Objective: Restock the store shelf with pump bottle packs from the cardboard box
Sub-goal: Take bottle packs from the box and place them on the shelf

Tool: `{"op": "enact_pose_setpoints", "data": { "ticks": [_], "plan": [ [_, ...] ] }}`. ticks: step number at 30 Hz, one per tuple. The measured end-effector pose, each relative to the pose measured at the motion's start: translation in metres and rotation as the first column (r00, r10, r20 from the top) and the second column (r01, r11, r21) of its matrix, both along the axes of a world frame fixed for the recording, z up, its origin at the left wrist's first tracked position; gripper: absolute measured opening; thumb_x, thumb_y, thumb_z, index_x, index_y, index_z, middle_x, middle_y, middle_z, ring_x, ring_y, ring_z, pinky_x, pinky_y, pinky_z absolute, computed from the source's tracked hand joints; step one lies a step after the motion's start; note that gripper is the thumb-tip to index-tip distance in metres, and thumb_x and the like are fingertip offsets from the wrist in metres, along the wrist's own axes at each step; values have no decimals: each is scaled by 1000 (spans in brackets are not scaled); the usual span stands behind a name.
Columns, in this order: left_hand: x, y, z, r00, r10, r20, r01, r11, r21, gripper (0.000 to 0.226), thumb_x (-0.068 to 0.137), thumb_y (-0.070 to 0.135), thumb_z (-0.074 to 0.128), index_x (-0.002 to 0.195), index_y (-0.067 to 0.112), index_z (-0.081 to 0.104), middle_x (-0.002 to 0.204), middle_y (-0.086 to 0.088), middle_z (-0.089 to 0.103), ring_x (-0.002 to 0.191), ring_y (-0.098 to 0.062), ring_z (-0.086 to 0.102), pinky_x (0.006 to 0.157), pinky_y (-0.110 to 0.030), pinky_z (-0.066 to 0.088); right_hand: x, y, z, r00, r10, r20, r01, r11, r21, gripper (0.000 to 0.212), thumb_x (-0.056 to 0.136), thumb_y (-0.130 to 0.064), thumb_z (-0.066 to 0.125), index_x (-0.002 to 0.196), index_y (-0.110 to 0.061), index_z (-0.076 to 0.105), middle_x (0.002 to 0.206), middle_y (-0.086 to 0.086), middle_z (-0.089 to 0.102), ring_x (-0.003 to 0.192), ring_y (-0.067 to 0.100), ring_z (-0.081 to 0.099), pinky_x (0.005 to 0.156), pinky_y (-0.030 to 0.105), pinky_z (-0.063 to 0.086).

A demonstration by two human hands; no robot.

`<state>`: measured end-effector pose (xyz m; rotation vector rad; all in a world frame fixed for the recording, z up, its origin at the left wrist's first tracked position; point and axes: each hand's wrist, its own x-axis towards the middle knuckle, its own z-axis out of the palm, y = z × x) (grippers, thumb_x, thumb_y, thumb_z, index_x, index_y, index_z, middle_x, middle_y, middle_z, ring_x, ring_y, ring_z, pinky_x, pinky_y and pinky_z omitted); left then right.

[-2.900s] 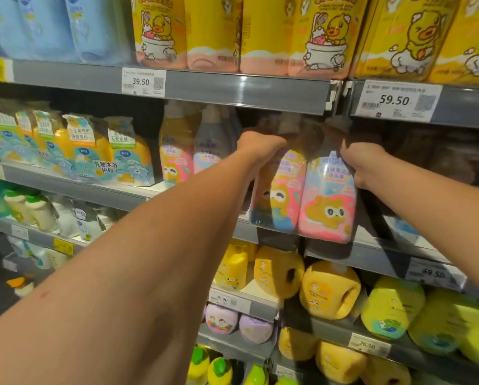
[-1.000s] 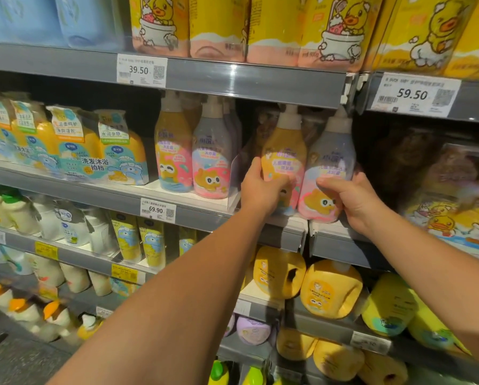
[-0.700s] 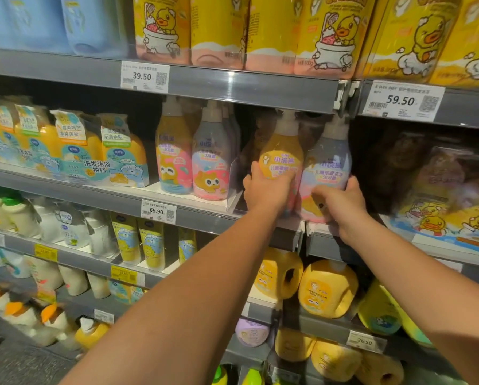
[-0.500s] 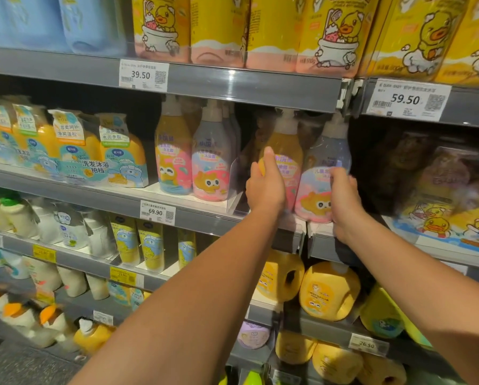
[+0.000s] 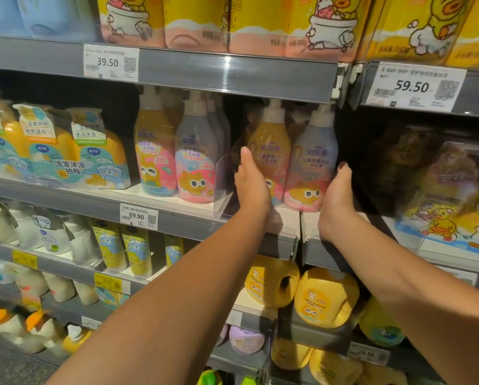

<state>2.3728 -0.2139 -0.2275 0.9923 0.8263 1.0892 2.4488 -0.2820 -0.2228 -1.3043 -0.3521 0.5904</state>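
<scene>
A pump bottle pack (image 5: 293, 159), one orange and one lavender bottle in clear wrap, stands upright on the middle shelf (image 5: 193, 222) under the 39.50 rail. My left hand (image 5: 251, 187) lies flat against the pack's left side, fingers straight and pointing up. Against its right side presses my right hand (image 5: 336, 195), fingertips curled round the lavender bottle. The pack is squeezed between both palms. A matching pack (image 5: 175, 162) stands to the left, with more behind it. No cardboard box is in view.
A clear plastic divider (image 5: 223, 179) separates the two packs. Blue-and-yellow gift packs (image 5: 74, 154) fill the shelf's left end and dark duck-print boxes (image 5: 441, 190) the right bay. Yellow jugs (image 5: 325, 298) sit one shelf below. The upper shelf rail (image 5: 232, 76) hangs just above the pump heads.
The pack was lifted from below shelf level and set on the shelf. In the last second my hands slid from its front to its two sides, and it went slightly further back.
</scene>
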Motion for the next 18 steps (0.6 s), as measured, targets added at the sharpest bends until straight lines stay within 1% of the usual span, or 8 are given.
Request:
{"op": "enact_pose_setpoints", "data": {
  "ticks": [2, 4, 7, 10, 12, 15, 16, 18],
  "plan": [
    [8, 2, -7, 999, 17, 52, -15, 1000, -24, 112, 54, 90, 20, 146, 29, 39, 151, 0, 41, 138, -22, 39, 115, -50, 28, -6, 2, 0, 1000, -9, -22, 9, 999, 32, 42, 103, -45, 25, 119, -21, 56, 113, 5, 63, 106, 21, 61, 92, 33, 48],
    [12, 2, -9, 999, 3, 45, -2, 1000, -25, 115, 51, 93, 19, 146, 31, 39, 152, 2, 40, 141, -22, 36, 116, -51, 25, -8, 6, 0, 999, -32, -40, 34, 998, 52, 45, 103, -44, 27, 128, -19, 54, 120, 7, 62, 111, 22, 59, 99, 36, 47],
    [8, -3, -3, 1000, 10, 22, -10, 1000, -21, 103, 63, 87, 19, 144, 28, 42, 147, 0, 46, 134, -23, 43, 114, -51, 29, -8, 12, -3, 998, -46, -47, 49, 997, 61, 48, 102, -47, 26, 135, -21, 48, 129, 8, 59, 116, 23, 57, 105, 39, 44],
    [8, -5, -2, 1000, 21, -15, -22, 1000, -21, 93, 72, 81, 18, 140, 25, 47, 139, -2, 53, 127, -25, 49, 111, -50, 34, -9, 15, -6, 998, -28, -63, 31, 998, 47, 50, 103, -48, 24, 140, -21, 43, 133, 7, 55, 121, 23, 53, 107, 38, 41],
    [9, -2, -1, 999, 35, -35, -36, 999, -28, 84, 81, 77, 21, 138, 22, 49, 135, -3, 56, 123, -25, 51, 110, -49, 36, -9, 17, -6, 997, -38, -74, 42, 998, 51, 49, 103, -46, 25, 141, -20, 42, 135, 8, 54, 123, 24, 52, 107, 38, 41],
    [10, 3, 2, 997, 40, -59, -43, 997, -60, 69, 93, 65, 23, 137, 18, 49, 131, -7, 57, 117, -26, 53, 106, -46, 40, -9, 24, -7, 995, -80, -62, 83, 996, 43, 48, 101, -47, 28, 137, -20, 44, 132, 9, 56, 119, 24, 54, 102, 38, 44],
    [12, 5, 2, 997, 38, -63, -42, 997, -62, 66, 95, 62, 24, 137, 16, 48, 131, -8, 56, 116, -26, 53, 104, -44, 40, -13, 25, -5, 994, -97, -58, 100, 994, 46, 52, 98, -52, 29, 137, -22, 45, 132, 8, 56, 119, 23, 54, 103, 39, 44],
    [14, 7, 2, 997, 37, -64, -41, 996, -74, 62, 98, 55, 23, 138, 14, 47, 131, -10, 55, 113, -25, 52, 99, -40, 40, -15, 29, -6, 988, -149, -49, 151, 988, 45, 71, 79, -66, 32, 137, -27, 44, 134, 6, 54, 121, 23, 53, 105, 44, 43]
  ]
}}
